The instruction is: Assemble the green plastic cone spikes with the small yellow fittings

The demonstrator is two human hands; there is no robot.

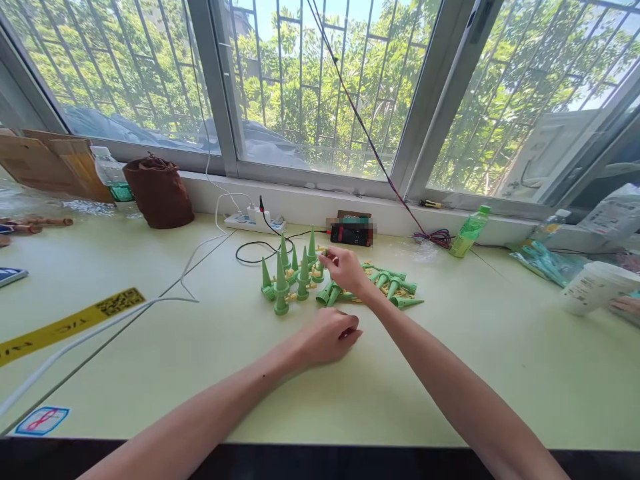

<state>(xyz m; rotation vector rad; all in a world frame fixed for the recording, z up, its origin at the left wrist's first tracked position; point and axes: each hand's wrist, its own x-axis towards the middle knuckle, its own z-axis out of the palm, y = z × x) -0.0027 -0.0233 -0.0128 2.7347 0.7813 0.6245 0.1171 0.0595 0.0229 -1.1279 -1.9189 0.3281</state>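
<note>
Green plant watering spikes (281, 283) with small yellow valves stand upright, points up, in a cluster at the middle of the table. My right hand (345, 268) is at the cluster's right side, thumb and fingers closed on the tip of a green watering spike (320, 272). Below and in front of it, my left hand (327, 337) rests on the table with its fingers curled in; nothing shows in them. More green spikes (395, 287) with yellow valves lie in a loose pile to the right, partly hidden behind my right wrist.
Behind the cluster are a power strip (255, 222) with cables and a phone (351, 233). Green bottle (470, 231) and white cup (600, 287) stand at right. Brown fabric bag (157, 193) is back left. A white cable (185, 277) and yellow tape (70, 325) cross the left side.
</note>
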